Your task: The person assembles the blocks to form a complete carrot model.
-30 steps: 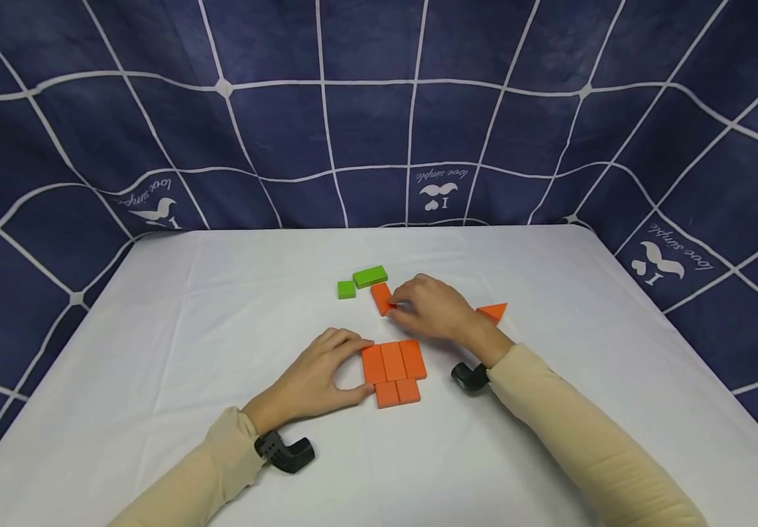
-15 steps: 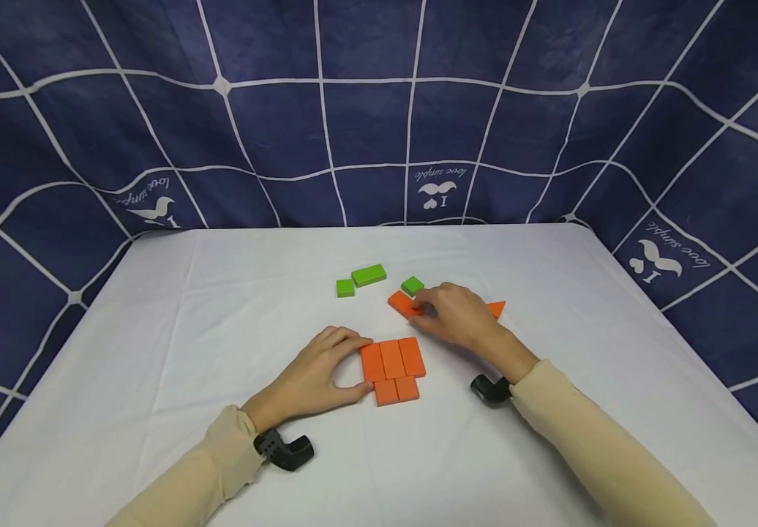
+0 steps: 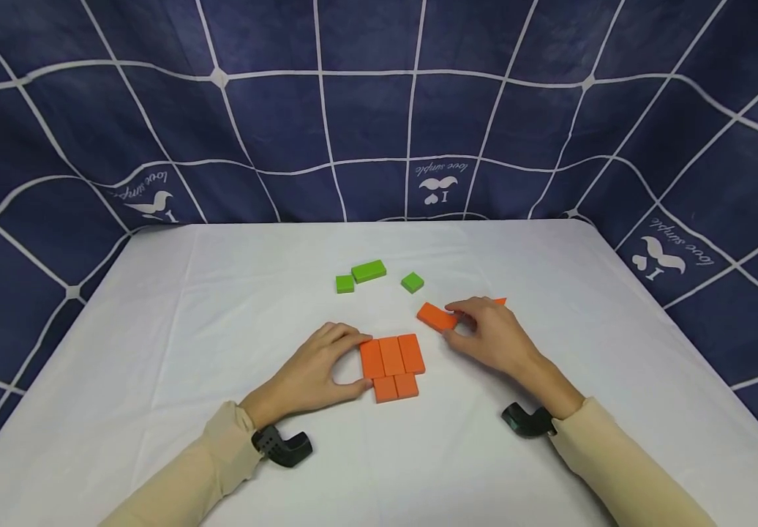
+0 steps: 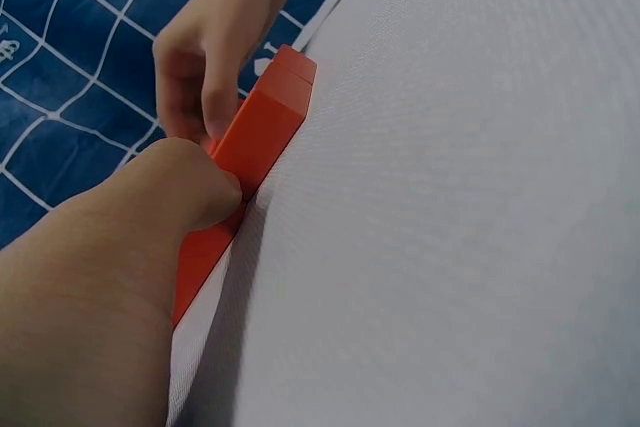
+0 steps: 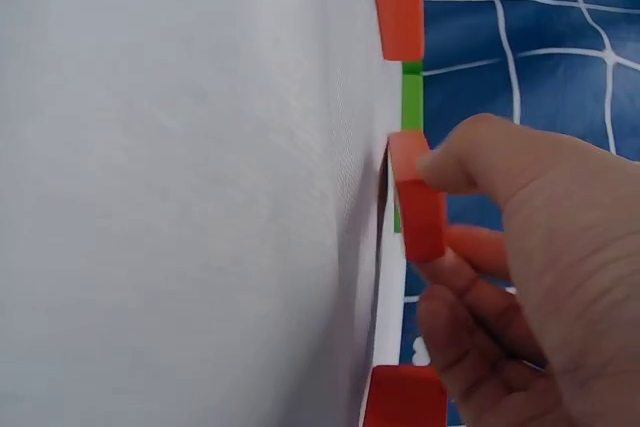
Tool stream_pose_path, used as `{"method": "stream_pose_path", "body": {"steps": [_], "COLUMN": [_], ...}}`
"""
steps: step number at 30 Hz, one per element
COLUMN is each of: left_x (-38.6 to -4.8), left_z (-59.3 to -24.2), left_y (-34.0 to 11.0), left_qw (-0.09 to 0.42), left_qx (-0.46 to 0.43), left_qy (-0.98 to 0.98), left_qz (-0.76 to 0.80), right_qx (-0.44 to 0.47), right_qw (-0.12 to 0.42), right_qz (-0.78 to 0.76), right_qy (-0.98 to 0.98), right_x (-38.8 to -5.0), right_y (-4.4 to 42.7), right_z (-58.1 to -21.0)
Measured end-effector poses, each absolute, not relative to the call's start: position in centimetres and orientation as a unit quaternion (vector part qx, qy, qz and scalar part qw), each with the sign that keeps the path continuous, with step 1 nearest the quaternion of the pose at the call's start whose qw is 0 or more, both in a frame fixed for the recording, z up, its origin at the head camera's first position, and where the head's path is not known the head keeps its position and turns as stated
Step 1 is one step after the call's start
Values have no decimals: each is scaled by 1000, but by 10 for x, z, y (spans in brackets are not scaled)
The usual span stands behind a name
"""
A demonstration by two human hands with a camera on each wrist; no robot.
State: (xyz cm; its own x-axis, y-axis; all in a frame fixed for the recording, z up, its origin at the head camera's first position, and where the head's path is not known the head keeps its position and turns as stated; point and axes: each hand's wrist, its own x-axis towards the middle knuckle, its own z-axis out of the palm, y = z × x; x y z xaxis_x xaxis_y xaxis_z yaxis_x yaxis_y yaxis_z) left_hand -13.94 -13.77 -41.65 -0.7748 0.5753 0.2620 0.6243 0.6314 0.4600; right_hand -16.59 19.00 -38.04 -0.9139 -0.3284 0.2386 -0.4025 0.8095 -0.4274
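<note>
My left hand (image 3: 316, 369) holds the leftmost orange block (image 3: 371, 359) of a flat group, forefinger at its far edge and thumb at its near edge. In that group, three longer orange blocks lie side by side, with two shorter orange blocks (image 3: 396, 387) against their near side. The left wrist view shows the left thumb (image 4: 205, 187) against the orange side faces. My right hand (image 3: 494, 333) pinches a separate orange block (image 3: 436, 317) between thumb and fingers, right of and beyond the group. In the right wrist view this orange block (image 5: 418, 197) appears tilted, with shadow beneath it.
Farther back lie a small green block (image 3: 344, 284), a longer green block (image 3: 369, 271) and another small green block (image 3: 413, 282). An orange pointed piece (image 3: 500, 301) is mostly hidden behind the right hand. A dark blue checked cloth (image 3: 372, 117) rises behind the white table (image 3: 241, 278).
My right hand has drawn its orange block right and nearer, turning it, away from the green blocks. A small green block has come into view. The left hand and its group stay put.
</note>
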Motion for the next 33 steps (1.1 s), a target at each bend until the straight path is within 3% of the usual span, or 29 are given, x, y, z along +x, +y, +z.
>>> {"method": "stream_pose_path", "body": {"steps": [6, 13, 21, 27, 33], "left_x": [-140, -140, -140, -139, -140], "left_z": [-416, -415, -417, -417, -415], "left_y": [-138, -139, -139, -139, -138], "left_qw": [45, 45, 37, 32, 31], "left_qx": [-332, -328, -329, -325, -326], "left_qy": [-902, -903, -902, -904, -905], "left_qz": [-273, -274, -276, -276, -271], "right_qx": [200, 268, 409, 454, 471], "right_qw": [135, 146, 73, 24, 13], "right_qz": [286, 364, 398, 395, 361], "right_qy": [-927, -880, -818, -798, -805], "right_x": [-150, -137, -122, -114, -110], "right_y": [201, 202, 186, 176, 173], "right_z": [-382, -382, -382, -385, -389]}}
